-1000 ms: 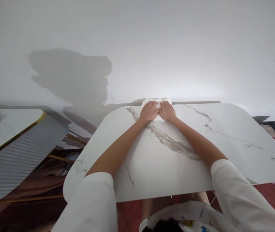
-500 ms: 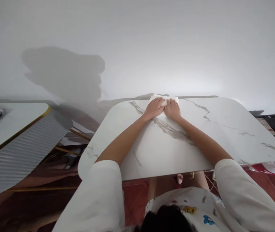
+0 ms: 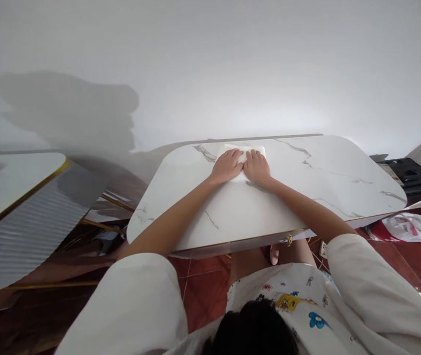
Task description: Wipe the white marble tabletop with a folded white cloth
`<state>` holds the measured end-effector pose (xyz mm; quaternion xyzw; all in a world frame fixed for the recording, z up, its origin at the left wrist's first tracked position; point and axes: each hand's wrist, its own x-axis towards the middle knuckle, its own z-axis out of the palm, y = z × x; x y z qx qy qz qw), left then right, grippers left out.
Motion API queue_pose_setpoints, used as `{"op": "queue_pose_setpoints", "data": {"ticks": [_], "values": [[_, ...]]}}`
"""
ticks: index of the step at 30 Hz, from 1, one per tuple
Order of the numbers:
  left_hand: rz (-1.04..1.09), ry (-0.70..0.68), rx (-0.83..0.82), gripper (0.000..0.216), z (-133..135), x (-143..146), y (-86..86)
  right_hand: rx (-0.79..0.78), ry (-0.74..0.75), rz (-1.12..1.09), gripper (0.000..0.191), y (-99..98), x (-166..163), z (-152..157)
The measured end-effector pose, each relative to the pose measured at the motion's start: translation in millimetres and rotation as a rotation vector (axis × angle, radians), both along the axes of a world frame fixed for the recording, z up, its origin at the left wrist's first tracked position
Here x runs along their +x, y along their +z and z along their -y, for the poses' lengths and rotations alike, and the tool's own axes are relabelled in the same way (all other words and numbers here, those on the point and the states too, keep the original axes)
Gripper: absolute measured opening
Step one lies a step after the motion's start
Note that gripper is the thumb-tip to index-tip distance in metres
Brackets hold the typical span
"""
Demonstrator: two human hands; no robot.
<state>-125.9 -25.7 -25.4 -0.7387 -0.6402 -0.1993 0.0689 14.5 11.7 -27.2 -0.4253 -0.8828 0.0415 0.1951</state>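
Observation:
A folded white cloth or tissue lies on the white marble-patterned tabletop, close to the back edge. My left hand lies flat on the cloth's left half, its fingers stretched forward. On the right half rests my right hand, palm down, with its fingers pointing towards the wall. The two thumbs meet or nearly meet in the middle. Much of the cloth is hidden under both palms.
A pale wall rises behind the table. At the left stands another white-topped table with a ribbed side. A black object and a red and white plastic bag are at the right, above a red tiled floor.
Both hands and the cloth have slid a little towards me, off the table's back edge. My view has shifted, showing more of the table's front side.

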Motion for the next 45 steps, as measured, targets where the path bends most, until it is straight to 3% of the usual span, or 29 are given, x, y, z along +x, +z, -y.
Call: {"op": "queue_pose_setpoints", "data": {"ticks": [8,14,21,31,37,45], "values": [[-0.036,0.010,-0.028,0.051,41,-5,-4.0,-0.013,0.015,0.018,0.050,4.9,-1,47],[-0.061,0.043,0.014,0.052,92,-6,-1.9,-0.014,0.057,0.031,0.051,8.2,-3,90],[-0.088,0.164,-0.052,0.055,150,-1,2.3,-0.032,0.156,0.032,0.052,11.6,-4,135],[-0.105,0.306,-0.060,0.054,202,34,1.3,-0.032,0.316,0.026,0.052,12.3,22,166],[-0.089,0.345,-0.071,0.052,200,68,0.5,-0.030,0.351,0.069,0.053,15.1,54,160],[-0.025,0.320,-0.117,0.051,133,77,6.3,-0.001,0.286,0.089,0.053,11.3,60,96]]}}
